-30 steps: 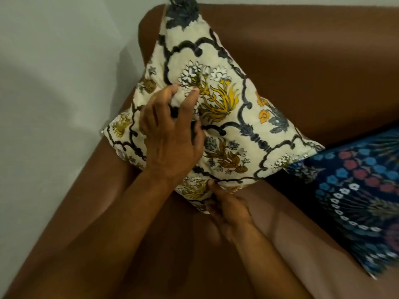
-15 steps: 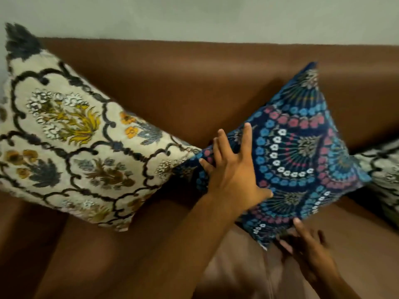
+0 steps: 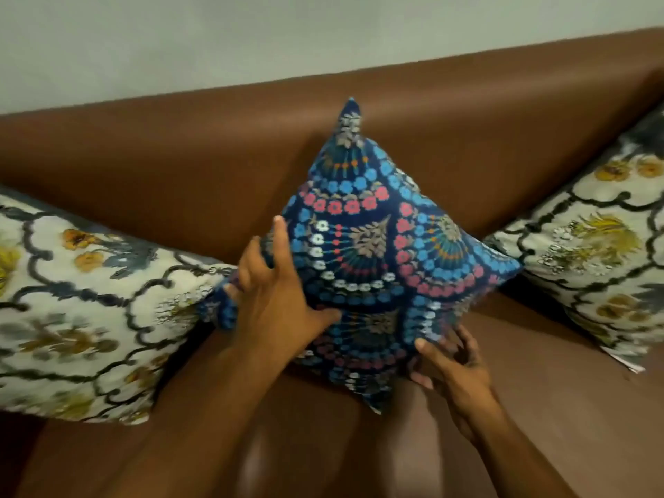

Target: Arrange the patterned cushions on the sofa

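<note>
A dark blue cushion (image 3: 377,253) with blue, pink and white flower arcs stands on one corner in the middle of the brown sofa (image 3: 179,156), leaning on the backrest. My left hand (image 3: 276,292) grips its left edge, fingers over the front and thumb pressed into the fabric. My right hand (image 3: 449,364) holds its lower right edge near the bottom corner. A cream floral cushion (image 3: 79,310) lies at the left, its corner touching the blue one. A second cream floral cushion (image 3: 593,260) leans at the right.
A pale grey wall (image 3: 251,41) rises behind the sofa's backrest. The brown seat (image 3: 557,425) stretches out in front of the cushions, and my forearms cross over it from the bottom edge.
My hands left the cream cushion and moved right to the blue one. Both have closed on it, and it now stands upright on its corner, centred between the cream cushions.
</note>
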Available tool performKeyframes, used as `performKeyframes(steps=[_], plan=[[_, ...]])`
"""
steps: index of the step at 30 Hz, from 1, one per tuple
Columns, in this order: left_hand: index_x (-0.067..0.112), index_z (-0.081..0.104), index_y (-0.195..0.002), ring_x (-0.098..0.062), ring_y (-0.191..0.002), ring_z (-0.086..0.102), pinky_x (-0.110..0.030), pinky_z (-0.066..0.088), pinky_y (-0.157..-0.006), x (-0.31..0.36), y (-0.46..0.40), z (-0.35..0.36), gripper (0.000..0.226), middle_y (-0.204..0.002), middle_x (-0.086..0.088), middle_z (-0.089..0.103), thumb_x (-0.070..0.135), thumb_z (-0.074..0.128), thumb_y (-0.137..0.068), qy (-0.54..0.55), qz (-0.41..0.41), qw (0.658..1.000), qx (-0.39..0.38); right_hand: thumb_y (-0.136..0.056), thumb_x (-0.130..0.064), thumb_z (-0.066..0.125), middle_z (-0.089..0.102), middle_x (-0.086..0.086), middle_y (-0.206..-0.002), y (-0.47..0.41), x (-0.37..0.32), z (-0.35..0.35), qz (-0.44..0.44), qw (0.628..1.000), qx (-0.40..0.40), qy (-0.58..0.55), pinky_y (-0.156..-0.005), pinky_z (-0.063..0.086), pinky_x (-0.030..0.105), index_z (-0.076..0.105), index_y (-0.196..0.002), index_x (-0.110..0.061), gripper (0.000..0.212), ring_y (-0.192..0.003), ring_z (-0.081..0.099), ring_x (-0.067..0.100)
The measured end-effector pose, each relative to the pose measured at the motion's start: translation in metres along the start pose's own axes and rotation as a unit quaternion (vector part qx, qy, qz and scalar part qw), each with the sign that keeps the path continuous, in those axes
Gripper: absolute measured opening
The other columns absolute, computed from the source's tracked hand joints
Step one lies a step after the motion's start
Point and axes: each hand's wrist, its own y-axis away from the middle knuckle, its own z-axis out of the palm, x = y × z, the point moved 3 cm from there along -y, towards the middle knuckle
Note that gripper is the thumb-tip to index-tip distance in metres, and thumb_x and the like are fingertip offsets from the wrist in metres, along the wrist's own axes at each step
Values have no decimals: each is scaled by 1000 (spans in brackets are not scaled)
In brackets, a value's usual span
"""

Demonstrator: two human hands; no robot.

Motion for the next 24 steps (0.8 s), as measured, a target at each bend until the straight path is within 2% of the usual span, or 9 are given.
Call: performKeyframes(steps=[3,5,9,11,13,17,21,22,24], plan=[[15,3,-160,-40,-151,7,-70,22,-116,40,18,7,126,-164,-22,8,37,87,-68,6,31,995,97,-89,0,72,70,13,-128,-7,-14,-66,51,997,44,-30,-104,47,65,52,-138,-11,54,-114,69,37],[18,12,-157,-39,-152,3,-71,23,-115,93,32,24,111,-165,-20,4,35,82,-72,37,69,989,129,-89,-2,71,72,22,-124,-16,-34,-134,88,992,85,-41,-104,48,62,49,-143,-1,58,-119,67,40],[18,10,-160,-34,-154,0,-65,13,-121,230,31,78,107,-166,-16,5,42,69,-73,91,169,980,59,-84,-8,78,74,15,-112,-43,-104,-248,45,983,174,-39,-81,63,48,47,-146,-2,69,-94,73,27],[22,2,-160,-33,-155,2,-63,8,-123,292,15,111,116,-166,-13,8,48,73,-73,73,221,972,15,-84,-9,78,73,11,-120,-67,-140,-282,-6,985,164,-54,-87,60,53,44,-150,-17,74,-99,73,26],[27,-2,-159,-33,-155,5,-64,8,-123,333,-2,140,122,-165,-11,14,55,76,-70,35,240,970,-13,-87,-8,74,72,6,-130,-90,-167,-297,-23,991,117,-67,-90,58,57,55,-141,-24,59,-106,75,27],[26,3,-158,-37,-150,20,-60,24,-120,377,-16,178,121,-162,-17,19,55,79,-69,22,222,974,-29,-89,-8,70,77,2,-122,-111,-178,-307,-18,992,75,-100,-74,63,53,71,-114,-31,34,-98,79,24],[27,11,-156,-37,-143,33,-59,33,-116,379,-21,182,112,-155,-18,32,51,78,-69,27,239,969,57,-89,-13,73,75,7,-125,-116,-176,-290,-32,985,101,-135,-69,63,47,63,-129,-20,43,-109,72,31],[28,10,-156,-36,-144,32,-58,32,-117,377,-22,182,112,-156,-18,30,51,78,-70,27,242,968,57,-88,-14,75,75,7,-124,-115,-173,-284,-35,986,101,-129,-67,63,46,61,-132,-19,46,-107,74,29],[29,6,-158,-34,-149,23,-58,25,-121,369,-24,185,116,-161,-16,22,52,79,-71,24,242,969,36,-88,-17,76,74,8,-117,-108,-171,-276,-22,986,118,-119,-58,63,43,57,-137,-16,52,-83,81,23]])
